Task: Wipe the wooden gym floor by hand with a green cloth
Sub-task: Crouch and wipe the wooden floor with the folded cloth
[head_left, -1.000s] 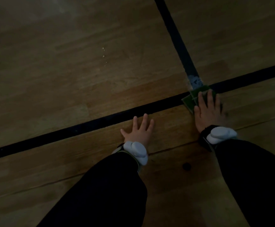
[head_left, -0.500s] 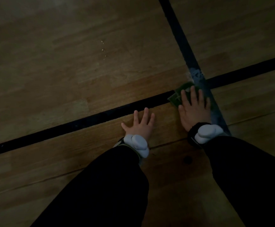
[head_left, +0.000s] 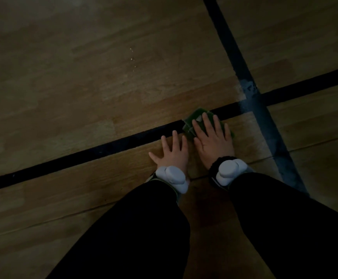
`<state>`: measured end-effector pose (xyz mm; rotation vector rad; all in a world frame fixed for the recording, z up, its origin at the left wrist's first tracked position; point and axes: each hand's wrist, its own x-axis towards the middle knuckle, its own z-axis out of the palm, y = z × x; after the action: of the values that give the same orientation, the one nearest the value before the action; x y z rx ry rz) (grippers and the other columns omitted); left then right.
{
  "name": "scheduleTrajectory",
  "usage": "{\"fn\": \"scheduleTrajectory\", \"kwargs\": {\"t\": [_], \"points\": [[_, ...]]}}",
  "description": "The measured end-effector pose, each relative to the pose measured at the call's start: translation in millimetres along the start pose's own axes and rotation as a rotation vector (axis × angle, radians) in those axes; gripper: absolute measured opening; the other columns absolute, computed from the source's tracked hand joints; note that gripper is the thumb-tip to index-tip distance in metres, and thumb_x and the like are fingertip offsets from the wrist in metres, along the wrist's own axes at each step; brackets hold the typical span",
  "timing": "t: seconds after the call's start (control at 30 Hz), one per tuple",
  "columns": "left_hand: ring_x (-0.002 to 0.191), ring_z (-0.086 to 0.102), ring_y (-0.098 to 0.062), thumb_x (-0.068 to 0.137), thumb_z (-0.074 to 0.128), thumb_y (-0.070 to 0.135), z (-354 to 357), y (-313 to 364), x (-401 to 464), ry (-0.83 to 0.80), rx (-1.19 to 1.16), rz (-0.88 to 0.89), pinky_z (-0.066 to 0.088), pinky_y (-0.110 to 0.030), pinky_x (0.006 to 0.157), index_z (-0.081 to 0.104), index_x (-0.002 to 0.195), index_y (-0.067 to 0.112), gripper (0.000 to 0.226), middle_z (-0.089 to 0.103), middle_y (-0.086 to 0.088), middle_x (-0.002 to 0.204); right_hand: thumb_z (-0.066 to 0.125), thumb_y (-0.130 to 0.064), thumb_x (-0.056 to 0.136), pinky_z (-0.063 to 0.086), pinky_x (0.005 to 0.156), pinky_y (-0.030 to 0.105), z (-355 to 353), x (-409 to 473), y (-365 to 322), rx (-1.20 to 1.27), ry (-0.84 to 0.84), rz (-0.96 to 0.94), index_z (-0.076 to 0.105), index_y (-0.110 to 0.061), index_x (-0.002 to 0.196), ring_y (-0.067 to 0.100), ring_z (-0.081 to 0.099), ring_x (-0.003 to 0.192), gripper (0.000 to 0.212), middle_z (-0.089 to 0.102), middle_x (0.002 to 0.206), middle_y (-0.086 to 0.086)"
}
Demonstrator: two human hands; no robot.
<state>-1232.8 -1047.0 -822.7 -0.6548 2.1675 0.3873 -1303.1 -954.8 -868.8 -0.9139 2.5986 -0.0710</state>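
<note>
A folded green cloth (head_left: 194, 117) lies on the wooden gym floor (head_left: 83, 97), over the edge of a black painted line. My right hand (head_left: 212, 137) presses flat on the cloth with straight fingers and covers most of it. Just to its left, my left hand (head_left: 172, 152) rests flat on the bare boards with spread fingers, almost touching the right one. Both wrists carry a white band-mounted device over black sleeves.
Two black court lines (head_left: 103, 148) cross at the right, where a scuffed grey patch (head_left: 248, 87) shows. A few small pale specks (head_left: 133, 59) lie on the boards farther away. A dark knot marks the floor between my arms.
My right hand has slid the cloth leftward along the black line, away from the line crossing and up beside my left hand. The left hand has stayed planted.
</note>
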Motion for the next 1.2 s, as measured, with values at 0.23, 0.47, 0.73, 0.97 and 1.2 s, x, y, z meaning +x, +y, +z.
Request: {"fn": "scheduleTrajectory", "kwargs": {"t": [0.23, 0.47, 0.73, 0.97, 1.2], "points": [[0.143, -0.023, -0.034, 0.095, 0.054, 0.015, -4.9, -0.2, 4.4, -0.047, -0.146, -0.008, 0.004, -0.074, 0.104, -0.008, 0.150, 0.033, 0.085, -0.028, 0.007, 0.155, 0.023, -0.043, 0.101, 0.000, 0.117, 0.049, -9.9, 9.4, 40.1, 0.023, 0.020, 0.108, 0.004, -0.036, 0.151, 0.024, -0.009, 0.147, 0.054, -0.008, 0.160, -0.004], [0.142, -0.023, -0.035, 0.091, 0.060, 0.014, -5.8, -1.1, 5.3, -0.042, -0.135, 0.028, 0.004, -0.075, 0.104, -0.008, 0.151, 0.031, 0.092, -0.028, 0.006, 0.155, 0.025, -0.041, 0.101, 0.004, 0.116, 0.049, -18.8, 9.4, 94.4, 0.012, 0.086, 0.236, 0.009, -0.034, 0.152, 0.026, -0.003, 0.147, 0.054, -0.003, 0.161, -0.002], [0.143, -0.023, -0.035, 0.089, 0.062, 0.012, -6.3, -0.2, 4.4, -0.034, -0.128, 0.032, 0.005, -0.075, 0.103, -0.007, 0.151, 0.030, 0.094, -0.028, 0.005, 0.155, 0.024, -0.039, 0.101, 0.004, 0.115, 0.054, -24.2, 13.7, 114.9, 0.021, 0.078, 0.363, 0.006, -0.030, 0.152, 0.031, -0.005, 0.147, 0.055, -0.007, 0.161, 0.003], [0.142, -0.023, -0.037, 0.086, 0.065, 0.010, -6.8, -0.6, 3.8, -0.026, -0.125, 0.041, 0.005, -0.076, 0.103, -0.006, 0.151, 0.029, 0.098, -0.027, 0.004, 0.156, 0.026, -0.038, 0.101, 0.006, 0.115, 0.052, -17.4, 6.7, 76.9, 0.001, 0.075, 0.297, 0.007, -0.029, 0.152, 0.031, -0.003, 0.146, 0.056, -0.004, 0.161, 0.005], [0.142, -0.023, -0.036, 0.089, 0.062, 0.009, -6.8, 0.3, 7.8, -0.041, -0.120, 0.020, 0.006, -0.076, 0.102, -0.007, 0.151, 0.030, 0.096, -0.027, 0.005, 0.155, 0.029, -0.039, 0.100, 0.007, 0.115, 0.050, -4.0, -8.3, 44.2, -0.016, 0.061, 0.224, 0.008, -0.031, 0.152, 0.029, -0.001, 0.147, 0.057, -0.003, 0.161, 0.001]]}}
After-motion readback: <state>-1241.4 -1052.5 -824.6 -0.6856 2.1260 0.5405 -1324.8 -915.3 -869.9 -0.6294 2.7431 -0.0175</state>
